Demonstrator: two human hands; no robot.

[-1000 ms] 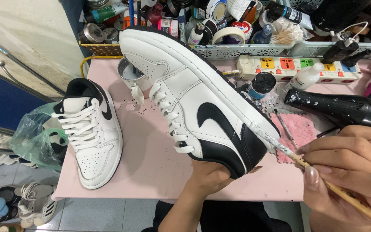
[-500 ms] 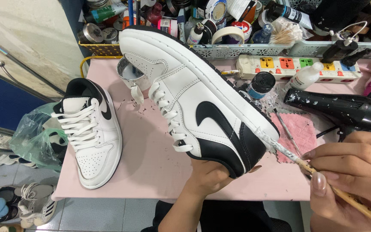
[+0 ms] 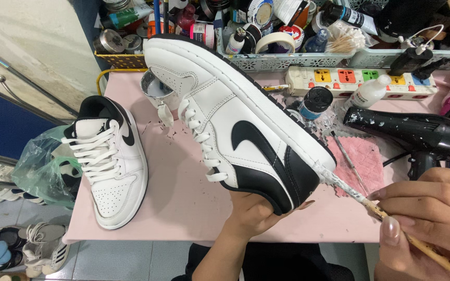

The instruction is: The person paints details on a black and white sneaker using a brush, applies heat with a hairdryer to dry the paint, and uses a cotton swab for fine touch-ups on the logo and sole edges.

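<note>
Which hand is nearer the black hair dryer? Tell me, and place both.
Right. The right hand, holding the paintbrush, sits just below the hair dryer. The left hand is farther off to the left, under the raised sneaker.

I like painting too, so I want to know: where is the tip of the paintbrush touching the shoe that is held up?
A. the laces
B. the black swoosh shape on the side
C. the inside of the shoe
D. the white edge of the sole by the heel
D: the right hand holds the paintbrush with its tip against the white sole edge by the black heel of the shoe, which the left hand holds up.
</note>
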